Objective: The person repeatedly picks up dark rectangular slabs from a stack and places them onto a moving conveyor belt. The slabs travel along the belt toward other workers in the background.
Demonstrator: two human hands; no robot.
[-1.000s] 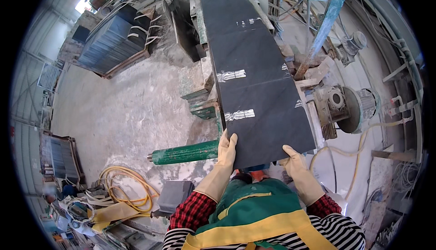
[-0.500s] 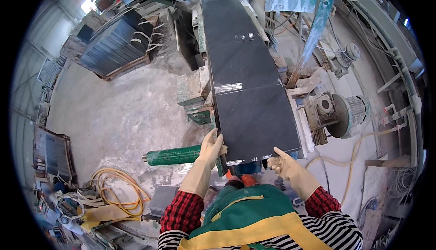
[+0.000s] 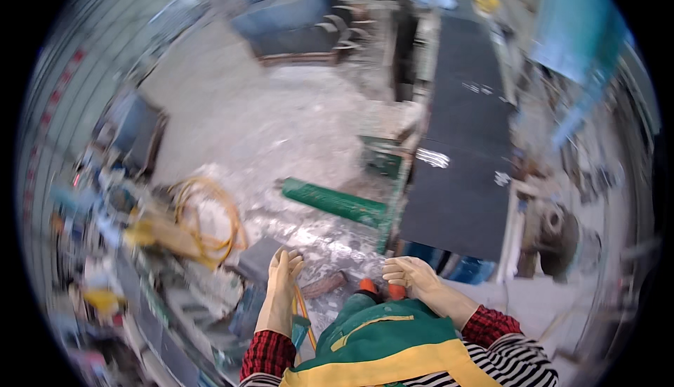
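Both my hands wear cream rubber gloves and hold nothing that I can see. My left hand [image 3: 282, 281] hangs in front of me with its fingers loosely bent and a little apart, beside a grey slab [image 3: 257, 255] lying low. My right hand [image 3: 415, 278] is held with the fingers stretched leftward, just short of the near end of a dark stone slab [image 3: 460, 201]. That slab lies flat on a long conveyor, end to end with another dark slab [image 3: 469, 109] behind it. Motion blurs the picture.
A green roller [image 3: 333, 203] juts left from the conveyor's side. Coiled yellow hose [image 3: 203, 222] lies at the left. Slabs are stacked on a pallet [image 3: 291, 25] farther back, and another stack [image 3: 137, 130] stands far left. A motor [image 3: 554, 229] sits right of the conveyor.
My view has swung left, so the conveyor sits farther right in it. Both hands have come away from the near slab's end, where they were touching or close to its edges.
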